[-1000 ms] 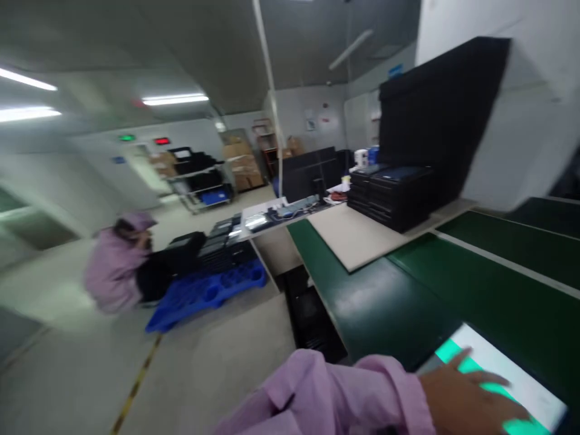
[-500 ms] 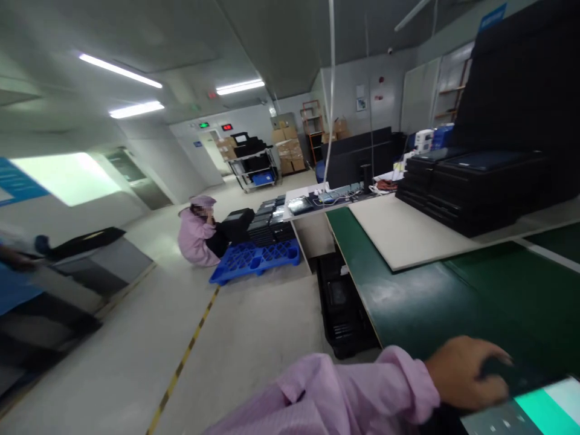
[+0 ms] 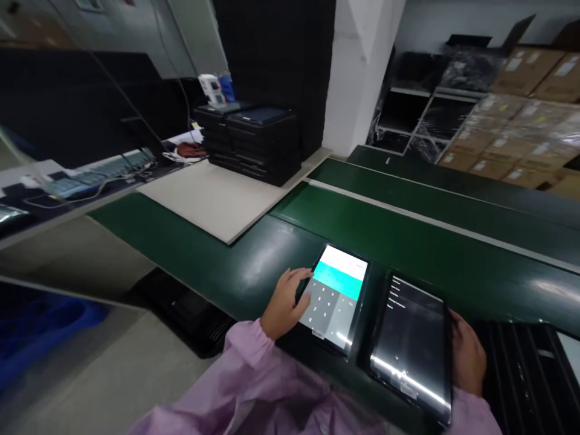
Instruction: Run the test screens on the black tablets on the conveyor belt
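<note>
A tablet (image 3: 336,299) with a calculator on its lit screen lies on the green bench. At its left edge is my left hand (image 3: 285,302), its fingers apart and the tips over the screen's edge. To the right, a second tablet (image 3: 410,344) shows a dark screen with a short list of white text. My right hand (image 3: 467,353) grips this one by its right side; most of those fingers are hidden behind it. Black slotted stacked pieces (image 3: 521,368) stand just right of my right hand.
A pale board (image 3: 212,199) covers part of the green bench (image 3: 258,241), with stacked black devices (image 3: 263,145) at its back. Cartons (image 3: 507,139) and a shelf (image 3: 408,115) stand beyond the bench. A black bin (image 3: 181,308) sits on the floor at left.
The view has swung right and down to the bench. Both tablets and my right hand now show; the seated person and the blue pallet's load are out of view.
</note>
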### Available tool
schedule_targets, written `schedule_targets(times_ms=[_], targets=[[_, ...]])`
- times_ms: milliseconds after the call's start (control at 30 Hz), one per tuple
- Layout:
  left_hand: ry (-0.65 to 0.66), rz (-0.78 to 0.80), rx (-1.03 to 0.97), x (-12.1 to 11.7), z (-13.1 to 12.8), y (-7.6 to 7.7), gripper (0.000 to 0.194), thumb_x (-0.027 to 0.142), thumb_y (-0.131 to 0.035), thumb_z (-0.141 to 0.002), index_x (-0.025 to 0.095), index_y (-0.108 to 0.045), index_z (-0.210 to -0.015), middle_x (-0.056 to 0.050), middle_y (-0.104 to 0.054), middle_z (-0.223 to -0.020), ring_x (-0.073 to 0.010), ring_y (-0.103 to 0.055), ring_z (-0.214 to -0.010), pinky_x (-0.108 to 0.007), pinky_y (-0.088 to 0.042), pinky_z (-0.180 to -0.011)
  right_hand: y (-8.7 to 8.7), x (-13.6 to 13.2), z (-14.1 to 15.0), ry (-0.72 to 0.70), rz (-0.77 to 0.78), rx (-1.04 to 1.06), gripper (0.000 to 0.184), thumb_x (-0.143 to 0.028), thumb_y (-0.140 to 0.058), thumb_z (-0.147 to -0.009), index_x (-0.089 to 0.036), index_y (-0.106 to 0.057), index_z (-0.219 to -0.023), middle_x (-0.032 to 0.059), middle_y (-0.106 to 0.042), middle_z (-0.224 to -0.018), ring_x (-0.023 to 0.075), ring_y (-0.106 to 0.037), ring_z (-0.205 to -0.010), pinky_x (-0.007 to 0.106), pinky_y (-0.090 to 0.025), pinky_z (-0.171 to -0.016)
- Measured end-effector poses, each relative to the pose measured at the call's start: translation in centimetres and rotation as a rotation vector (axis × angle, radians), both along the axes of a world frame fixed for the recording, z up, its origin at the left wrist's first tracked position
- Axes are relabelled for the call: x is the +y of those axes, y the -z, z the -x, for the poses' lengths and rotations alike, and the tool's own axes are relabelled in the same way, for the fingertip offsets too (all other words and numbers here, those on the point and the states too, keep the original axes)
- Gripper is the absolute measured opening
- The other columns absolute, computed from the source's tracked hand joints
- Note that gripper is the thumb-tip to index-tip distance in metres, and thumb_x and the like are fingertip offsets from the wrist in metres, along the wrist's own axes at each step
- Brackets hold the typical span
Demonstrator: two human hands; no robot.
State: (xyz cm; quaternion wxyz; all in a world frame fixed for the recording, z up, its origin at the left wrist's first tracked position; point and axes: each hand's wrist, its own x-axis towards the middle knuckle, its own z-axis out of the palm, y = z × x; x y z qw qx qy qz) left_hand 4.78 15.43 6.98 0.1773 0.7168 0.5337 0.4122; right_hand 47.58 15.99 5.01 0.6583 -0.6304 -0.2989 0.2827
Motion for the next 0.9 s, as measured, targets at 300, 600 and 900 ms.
schedule_targets(times_ms=[300, 600, 900], targets=[[0.152, -0.048, 0.356, -1.8, -1.4, -0.8, 0.051, 0.019, -0.05, -0.094, 0.022, -0.05, -0.145, -0.008, -0.065, -0.143, -0.0298, -0.037, -0.152, -0.06, -0.015, -0.132, -0.2, -0.1, 0.3, 0.042, -0.005, 0.059, 0.041, -0.043, -0.071, -0.076, -0.016, -0.079, -0.106, 0.0102, -0.075, -0.121, 0.0336, -0.063, -0.126, 0.045, -0.048, -0.115], [0.028, -0.024, 0.381, -1.2, -2.0, -1.5, 0.047, 0.016, -0.044, -0.096, 0.023, -0.053, -0.142, -0.006, -0.067, -0.138, -0.029, -0.04, -0.15, -0.063, -0.017, -0.13, 1.1, 0.3, -0.3, 0.017, -0.042, 0.116, 0.038, -0.044, -0.074, -0.077, -0.02, -0.078, -0.106, 0.0074, -0.075, -0.121, 0.0295, -0.065, -0.125, 0.044, -0.044, -0.119], [0.278, -0.01, 0.401, 0.6, -7.7, -2.7, 0.046, 0.021, -0.049, -0.097, 0.02, -0.051, -0.143, -0.008, -0.066, -0.14, -0.0332, -0.032, -0.156, -0.068, -0.007, -0.131, 1.3, 0.3, -0.4, -0.015, -0.076, 0.192, 0.047, -0.049, -0.081, -0.071, -0.019, -0.079, -0.108, 0.0063, -0.077, -0.118, 0.0308, -0.063, -0.128, 0.048, -0.038, -0.123]])
